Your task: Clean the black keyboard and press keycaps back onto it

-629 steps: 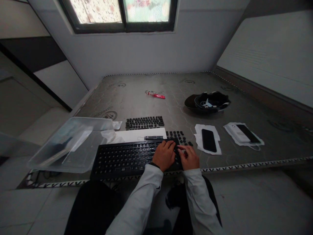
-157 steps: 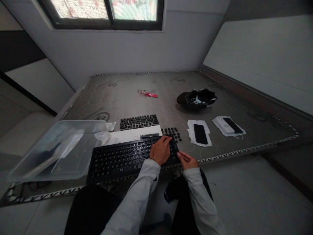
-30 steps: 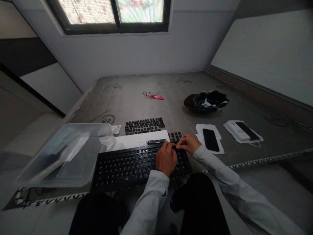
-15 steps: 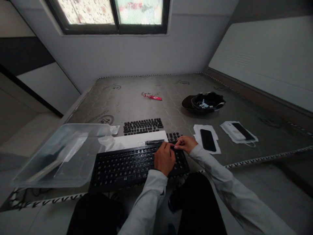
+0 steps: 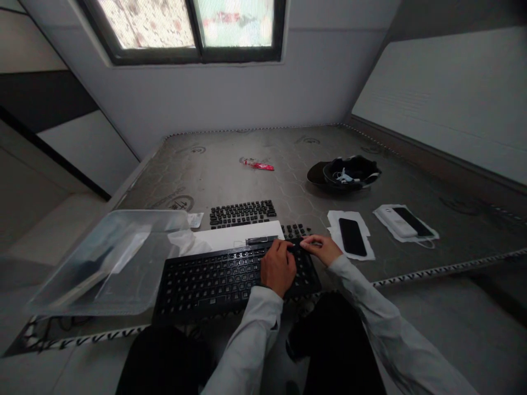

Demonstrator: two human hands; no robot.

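Observation:
A black keyboard (image 5: 212, 277), its keycaps off across most of the board, lies along the front edge in front of me. My left hand (image 5: 279, 269) rests over its right part, fingers bent and close together; what they hold, if anything, is hidden. Over the top right corner, my right hand (image 5: 323, 249) has thumb and forefinger pinched together; anything between them is too small to make out. Loose black keycaps (image 5: 242, 211) lie in rows behind the keyboard, with a smaller group of keycaps (image 5: 297, 230) nearer my right hand. A white sheet (image 5: 230, 235) carries a dark slim tool (image 5: 262, 240).
At left stands a clear plastic bin (image 5: 94, 269) with flat pieces inside. Crumpled white plastic (image 5: 185, 241) lies beside it. To the right are a phone (image 5: 353, 237), a white device (image 5: 401, 226) and a dark cap (image 5: 346, 173). A red packet (image 5: 259, 165) lies farther back.
My right hand has drawn slightly right, away from my left fingertips. My left hand stays in nearly the same place on the keyboard. The view has shifted a little.

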